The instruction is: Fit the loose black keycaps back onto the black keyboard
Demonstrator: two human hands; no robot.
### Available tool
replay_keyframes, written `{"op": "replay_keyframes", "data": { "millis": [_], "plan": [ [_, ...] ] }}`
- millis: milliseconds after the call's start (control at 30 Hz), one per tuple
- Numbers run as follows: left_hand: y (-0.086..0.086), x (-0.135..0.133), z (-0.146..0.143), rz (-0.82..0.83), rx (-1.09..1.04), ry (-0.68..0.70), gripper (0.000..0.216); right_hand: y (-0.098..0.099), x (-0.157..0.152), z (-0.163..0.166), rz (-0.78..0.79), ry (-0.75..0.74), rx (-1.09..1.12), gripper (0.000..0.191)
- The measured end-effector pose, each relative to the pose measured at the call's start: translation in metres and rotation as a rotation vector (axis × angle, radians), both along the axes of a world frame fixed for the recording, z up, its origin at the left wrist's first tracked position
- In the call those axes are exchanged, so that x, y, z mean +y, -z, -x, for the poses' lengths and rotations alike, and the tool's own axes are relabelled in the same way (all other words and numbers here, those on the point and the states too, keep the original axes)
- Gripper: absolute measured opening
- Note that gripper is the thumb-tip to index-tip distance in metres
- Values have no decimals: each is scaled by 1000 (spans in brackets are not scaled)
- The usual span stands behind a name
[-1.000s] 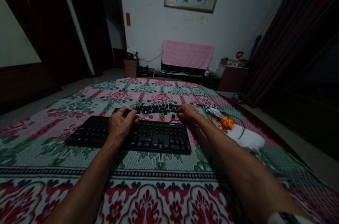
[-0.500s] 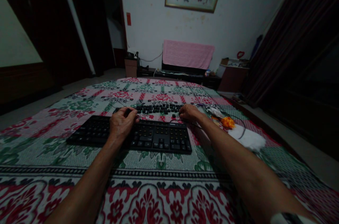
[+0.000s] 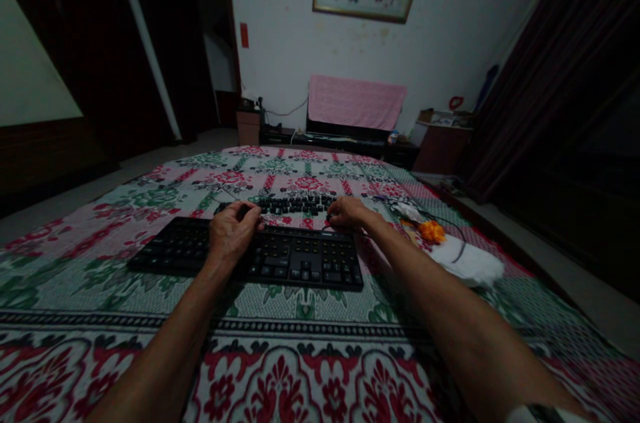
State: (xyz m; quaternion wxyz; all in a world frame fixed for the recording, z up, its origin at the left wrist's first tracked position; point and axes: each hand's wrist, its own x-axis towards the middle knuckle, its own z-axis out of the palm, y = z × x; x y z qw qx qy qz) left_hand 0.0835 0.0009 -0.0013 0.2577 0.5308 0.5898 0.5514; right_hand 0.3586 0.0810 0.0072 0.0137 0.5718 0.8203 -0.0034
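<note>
A black keyboard (image 3: 300, 261) lies on the floral bed cover (image 3: 310, 369). Behind it is a row of loose black keycaps (image 3: 295, 203). My left hand (image 3: 231, 236) rests on the keyboard's far edge, fingers curled round a small dark object that I cannot name. My right hand (image 3: 347, 213) is at the right end of the keycap row, just past the keyboard's back edge. Its fingers are bent down in a pinch, and what they hold is hidden.
To the right of the keyboard lie an orange lump (image 3: 431, 231), a white cloth (image 3: 470, 264) and a thin dark cable (image 3: 450, 219). Beyond the bed stand a low cabinet with a pink cover (image 3: 356, 103) and a small side table (image 3: 440, 143).
My right hand has shifted a little to the left along the keycap row, closer to the keyboard's back edge. The left hand has barely moved.
</note>
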Motion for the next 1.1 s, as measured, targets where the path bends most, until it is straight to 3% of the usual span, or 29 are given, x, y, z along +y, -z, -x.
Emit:
{"op": "replay_keyframes", "data": {
  "millis": [133, 367, 700, 1100],
  "plan": [
    [0, 0, 0, 6, 2, 2, 28, 3, 6, -2, 22, -6, -11, 25],
    [-3, -1, -2, 0, -22, -10, 27, 2, 17, -15, -5, 150, 180, 29],
    [-1, -1, -1, -4, -8, -10, 28, 5, 11, -12, 18, 189, 33, 27],
    [-4, 0, 1, 12, -74, 19, 27, -6, -2, -8, 15, 163, -15, 22]
  ]
}}
